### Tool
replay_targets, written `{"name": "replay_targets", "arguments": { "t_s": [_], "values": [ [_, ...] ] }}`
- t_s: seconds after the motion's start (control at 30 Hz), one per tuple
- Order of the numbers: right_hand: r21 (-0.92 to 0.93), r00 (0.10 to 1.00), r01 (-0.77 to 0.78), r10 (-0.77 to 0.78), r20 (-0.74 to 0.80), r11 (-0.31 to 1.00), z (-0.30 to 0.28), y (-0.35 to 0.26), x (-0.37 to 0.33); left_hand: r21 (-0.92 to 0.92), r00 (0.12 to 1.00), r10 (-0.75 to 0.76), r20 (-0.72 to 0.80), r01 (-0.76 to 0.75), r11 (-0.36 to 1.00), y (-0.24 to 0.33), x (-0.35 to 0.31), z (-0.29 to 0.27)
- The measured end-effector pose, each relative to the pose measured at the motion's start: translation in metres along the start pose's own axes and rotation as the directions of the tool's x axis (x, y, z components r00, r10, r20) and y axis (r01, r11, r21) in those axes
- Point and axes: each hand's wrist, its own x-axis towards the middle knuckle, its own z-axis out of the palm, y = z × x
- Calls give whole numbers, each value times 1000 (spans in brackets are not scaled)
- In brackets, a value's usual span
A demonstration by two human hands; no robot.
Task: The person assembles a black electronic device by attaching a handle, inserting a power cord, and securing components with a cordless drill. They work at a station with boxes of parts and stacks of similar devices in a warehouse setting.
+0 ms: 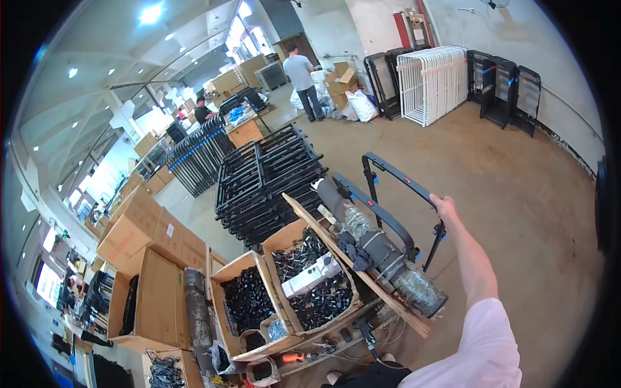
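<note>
My right hand (pixel 443 208), at the end of a bare forearm below a pale pink sleeve, is closed around the side bar of a black U-shaped metal tube frame (pixel 400 176). Small blue pieces and red marks show on its tubes. The frame stands tilted against or beside a padded roller-like beam (pixel 381 255) wrapped in grey cloth and clear film. A wooden plank (pixel 349 258) runs along that beam. My left hand does not show.
Left of the plank, cardboard boxes (pixel 251 352) hold many small black parts; a white carton (pixel 310 275) lies on them. An orange-handled tool (pixel 294 357) and a black power driver (pixel 367 333) lie below. Stacked black frames (pixel 265 174) stand beyond; white racks (pixel 432 84) line the wall.
</note>
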Motion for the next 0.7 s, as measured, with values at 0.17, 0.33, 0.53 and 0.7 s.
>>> {"name": "replay_targets", "arguments": {
  "t_s": [0.17, 0.33, 0.53, 0.7],
  "values": [
    [127, 996, -91, 93, -8, 988, -74, 27, -70, -786, 967, 253, 10, -149, 600, 253, 50, -48],
    [134, 968, -244, 250, -30, 961, -133, 38, -200, -898, 522, 800, 294, -135, 418, 541, -60, -71],
    [336, 935, -353, 318, 155, 873, -213, 105, -324, -555, -25, 679, 733, 555, 619, 677, -212, 39],
    [453, 490, -808, 857, 161, 377, -215, 367, -467, -536, 66, 647, 759, 628, 564, 660, -280, 26]
  ]
}}
